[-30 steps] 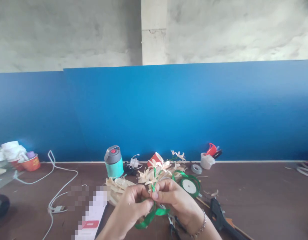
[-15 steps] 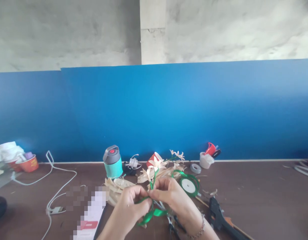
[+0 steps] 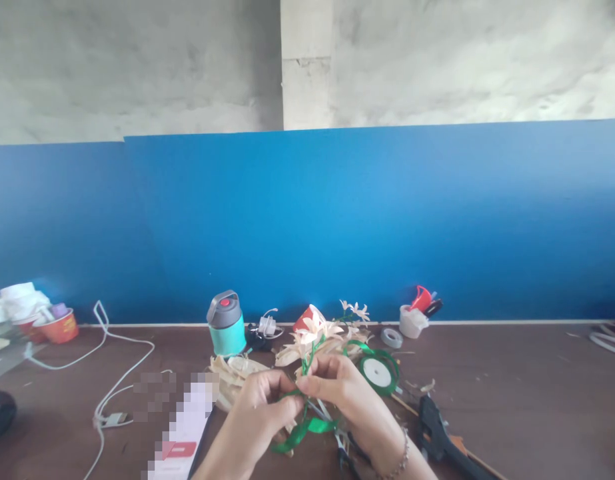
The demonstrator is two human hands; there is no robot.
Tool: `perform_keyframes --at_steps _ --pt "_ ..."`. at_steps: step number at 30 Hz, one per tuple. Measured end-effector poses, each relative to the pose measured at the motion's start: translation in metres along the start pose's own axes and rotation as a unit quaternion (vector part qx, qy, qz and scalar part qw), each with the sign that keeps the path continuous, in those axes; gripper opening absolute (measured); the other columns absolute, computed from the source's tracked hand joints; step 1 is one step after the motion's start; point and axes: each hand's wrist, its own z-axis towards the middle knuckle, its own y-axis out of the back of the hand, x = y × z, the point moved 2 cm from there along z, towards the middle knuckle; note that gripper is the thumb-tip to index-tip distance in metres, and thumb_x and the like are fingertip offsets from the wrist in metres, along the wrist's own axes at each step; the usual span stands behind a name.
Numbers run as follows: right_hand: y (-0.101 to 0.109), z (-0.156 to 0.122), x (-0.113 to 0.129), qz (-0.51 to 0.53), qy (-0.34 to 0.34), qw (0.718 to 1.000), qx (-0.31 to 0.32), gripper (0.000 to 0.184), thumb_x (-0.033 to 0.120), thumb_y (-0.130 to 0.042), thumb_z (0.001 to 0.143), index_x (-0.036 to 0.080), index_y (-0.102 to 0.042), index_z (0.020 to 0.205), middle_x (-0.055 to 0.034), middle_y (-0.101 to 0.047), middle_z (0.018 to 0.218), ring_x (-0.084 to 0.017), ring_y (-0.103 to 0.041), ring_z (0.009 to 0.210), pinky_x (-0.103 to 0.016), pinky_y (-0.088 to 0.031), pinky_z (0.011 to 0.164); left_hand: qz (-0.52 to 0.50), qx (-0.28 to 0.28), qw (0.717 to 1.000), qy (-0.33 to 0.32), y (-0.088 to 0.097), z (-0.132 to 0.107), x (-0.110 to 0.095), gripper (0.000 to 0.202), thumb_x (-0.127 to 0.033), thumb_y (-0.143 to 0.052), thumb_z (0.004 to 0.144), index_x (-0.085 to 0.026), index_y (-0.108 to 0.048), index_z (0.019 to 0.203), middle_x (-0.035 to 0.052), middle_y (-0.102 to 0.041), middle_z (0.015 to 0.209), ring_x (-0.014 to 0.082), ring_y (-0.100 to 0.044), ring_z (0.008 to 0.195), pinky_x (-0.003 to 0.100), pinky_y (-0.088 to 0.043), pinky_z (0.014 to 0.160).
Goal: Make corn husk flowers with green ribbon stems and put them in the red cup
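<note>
At the front middle of the table, my right hand [image 3: 341, 393] pinches the green stem of a pale artificial flower [image 3: 313, 328] between thumb and fingers. The blooms point up and away from me. My left hand [image 3: 267, 408] is closed on a green ribbon [image 3: 321, 425], right against the stem. A loop of that ribbon hangs below both hands. Dried husk-like pieces [image 3: 232, 379] lie behind my left hand. A spool of green ribbon [image 3: 377, 372] is just beyond my right hand. Scissors [image 3: 344, 460], partly hidden, lie under my right wrist.
A black glue gun [image 3: 434, 427] lies to the right. Behind stand a teal flask [image 3: 226, 333], a red paper cup [image 3: 307, 320], a tape roll [image 3: 391, 337] and a white cup with pens [image 3: 411, 323]. A white cable [image 3: 122, 380] and phone [image 3: 187, 427] lie left.
The held blooms have shifted slightly and now sit closer together. The ribbon loop below has moved a little. Both hands keep nearly the same place and grip.
</note>
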Motion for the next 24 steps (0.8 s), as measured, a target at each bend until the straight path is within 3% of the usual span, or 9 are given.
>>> perform_keyframes --at_steps 4,14,21,24 --pt "0.002 -0.002 -0.001 0.079 -0.021 0.993 0.091 0.029 0.036 -0.078 0.063 0.011 -0.066 0.067 0.0006 -0.058 0.06 -0.006 -0.046 0.052 -0.019 -0.032 0.049 -0.059 0.002 0.998 0.013 0.002 -0.003 -0.002 0.014 -0.023 -0.065 0.057 -0.015 -0.055 0.061 -0.0064 -0.048 0.049 0.0054 -0.037 0.044 0.018 -0.026 0.041" --pt "0.005 -0.002 -0.003 0.107 -0.002 0.991 0.081 0.024 0.031 -0.081 0.062 0.011 -0.068 0.059 0.0005 -0.059 0.052 -0.006 -0.047 0.047 -0.019 -0.035 0.048 -0.133 0.091 0.987 0.004 0.001 0.0 -0.006 0.02 -0.029 -0.069 0.057 -0.015 -0.055 0.057 -0.0099 -0.037 0.039 0.0022 -0.022 0.038 0.02 -0.01 0.041" --pt "-0.006 -0.016 0.011 0.036 0.088 0.987 0.127 0.019 0.03 -0.079 0.062 0.014 -0.071 0.065 -0.0024 -0.064 0.065 -0.012 -0.054 0.06 -0.022 -0.043 0.056 -0.16 0.173 0.971 0.046 -0.004 0.006 0.008 0.025 -0.026 -0.07 0.051 -0.018 -0.046 0.047 -0.0098 -0.032 0.034 0.0021 -0.019 0.033 0.022 -0.008 0.038" --pt "-0.009 -0.022 0.018 -0.008 0.113 0.984 0.135 0.017 0.03 -0.08 0.061 0.017 -0.073 0.068 -0.0037 -0.065 0.072 -0.015 -0.057 0.067 -0.025 -0.046 0.06 -0.169 0.173 0.969 0.054 -0.005 0.008 0.015 0.028 -0.025 -0.073 0.046 -0.018 -0.046 0.047 -0.0096 -0.032 0.035 0.0021 -0.02 0.034 0.022 -0.009 0.039"
